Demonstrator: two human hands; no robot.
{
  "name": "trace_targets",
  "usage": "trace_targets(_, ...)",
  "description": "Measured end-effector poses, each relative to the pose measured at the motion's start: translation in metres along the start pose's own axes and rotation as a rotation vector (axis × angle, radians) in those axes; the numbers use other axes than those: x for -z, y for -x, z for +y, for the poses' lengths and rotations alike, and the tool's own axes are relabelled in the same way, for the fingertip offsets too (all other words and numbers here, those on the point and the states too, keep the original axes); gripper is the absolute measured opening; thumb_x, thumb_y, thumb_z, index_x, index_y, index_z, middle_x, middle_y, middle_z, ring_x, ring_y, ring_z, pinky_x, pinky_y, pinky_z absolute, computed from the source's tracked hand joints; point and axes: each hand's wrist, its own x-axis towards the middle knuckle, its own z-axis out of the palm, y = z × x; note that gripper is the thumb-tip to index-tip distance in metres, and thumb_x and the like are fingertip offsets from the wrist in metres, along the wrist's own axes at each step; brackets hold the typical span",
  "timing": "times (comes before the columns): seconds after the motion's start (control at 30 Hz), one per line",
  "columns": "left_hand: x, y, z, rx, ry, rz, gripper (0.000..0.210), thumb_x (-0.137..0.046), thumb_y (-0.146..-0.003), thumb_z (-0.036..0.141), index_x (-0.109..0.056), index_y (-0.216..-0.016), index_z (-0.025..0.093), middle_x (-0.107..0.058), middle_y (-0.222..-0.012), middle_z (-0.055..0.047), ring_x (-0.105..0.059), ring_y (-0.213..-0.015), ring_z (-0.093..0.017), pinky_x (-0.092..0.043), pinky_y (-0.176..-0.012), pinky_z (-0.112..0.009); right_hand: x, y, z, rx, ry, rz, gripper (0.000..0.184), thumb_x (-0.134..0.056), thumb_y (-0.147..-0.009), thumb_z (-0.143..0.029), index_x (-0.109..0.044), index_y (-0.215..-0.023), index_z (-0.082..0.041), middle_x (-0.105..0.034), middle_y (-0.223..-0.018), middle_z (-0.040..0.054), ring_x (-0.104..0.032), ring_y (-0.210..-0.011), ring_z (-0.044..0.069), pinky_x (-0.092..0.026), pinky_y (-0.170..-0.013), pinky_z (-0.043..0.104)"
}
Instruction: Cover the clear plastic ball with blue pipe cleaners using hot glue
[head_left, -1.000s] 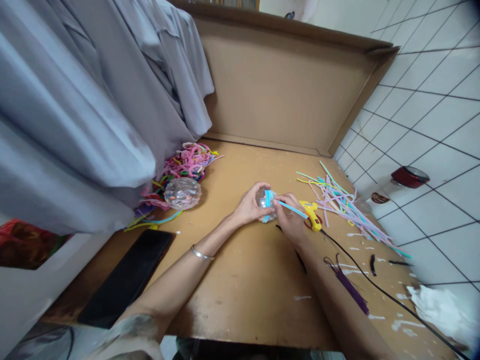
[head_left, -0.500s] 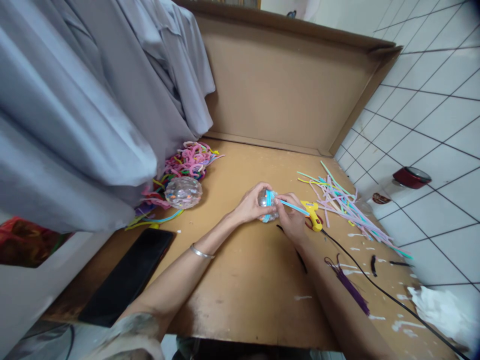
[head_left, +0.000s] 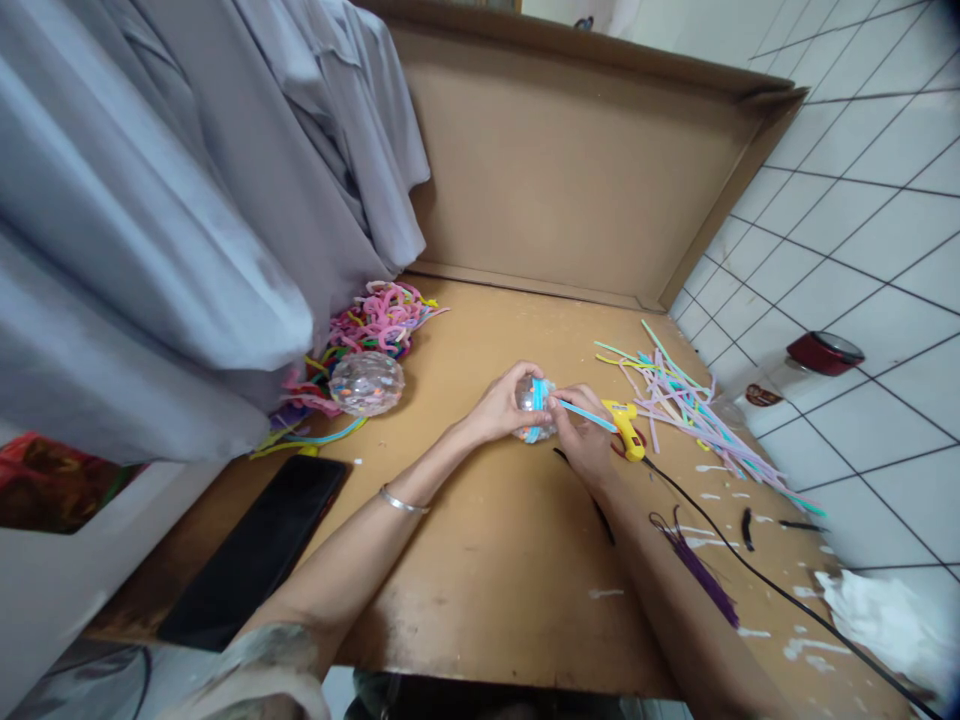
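My left hand [head_left: 504, 408] is closed around a small clear ball [head_left: 531, 400] with light-blue bands across it. Pinched in my right hand [head_left: 581, 432] is a light-blue pipe cleaner [head_left: 589, 414], one end at the ball's right side and the other sticking out to the right. My fingers hide part of the ball and the spot where the strip meets it. Just right of my right hand lies a yellow glue gun [head_left: 628, 432] with a black cord. A second, larger clear ball [head_left: 367, 384] with coloured specks rests on the table to the left.
Curly coloured pipe cleaners [head_left: 382, 315] lie heaped behind the larger ball. Straight pastel ones [head_left: 682, 410] spread at the right, near a clear jar with a red lid [head_left: 823, 352]. A black phone [head_left: 255, 550], a purple tassel [head_left: 705, 575] and white tissue [head_left: 877, 620] lie nearer; cardboard [head_left: 570, 170] stands behind.
Almost nothing differs. Both hands keep the same hold on the ball and the pipe cleaner, with at most a tiny shift.
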Motion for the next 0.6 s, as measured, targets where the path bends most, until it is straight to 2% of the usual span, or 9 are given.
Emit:
trace_targets(0.33,0.002,-0.0004,0.0015,0.032,-0.038,-0.009,0.056,-0.082,-0.065,0.03,-0.057,-0.113,0.018,-0.064,-0.111,-0.007,-0.062,-0.101,-0.021,-0.049,-0.092,-0.035,0.0006,-0.0003,-0.0018,-0.003,-0.002,-0.009,0.014,-0.056,-0.093,-0.03,-0.067,-0.087,-0.024,-0.067,-0.082,0.0027,-0.063,-0.079,0.018,-0.052,-0.073,0.034)
trace_targets(0.6,0.0018,-0.0014,0.0019,-0.001,-0.042,0.0,0.049,-0.083,-0.064,0.032,-0.06,-0.105,0.019,-0.064,-0.109,-0.006,-0.061,-0.103,-0.022,-0.047,-0.093,-0.035,-0.0003,0.0012,0.0035,0.017,-0.006,-0.013,0.012,-0.057,-0.093,-0.029,-0.068,-0.09,-0.025,-0.066,-0.084,0.0019,-0.063,-0.08,0.017,-0.052,-0.073,0.032)
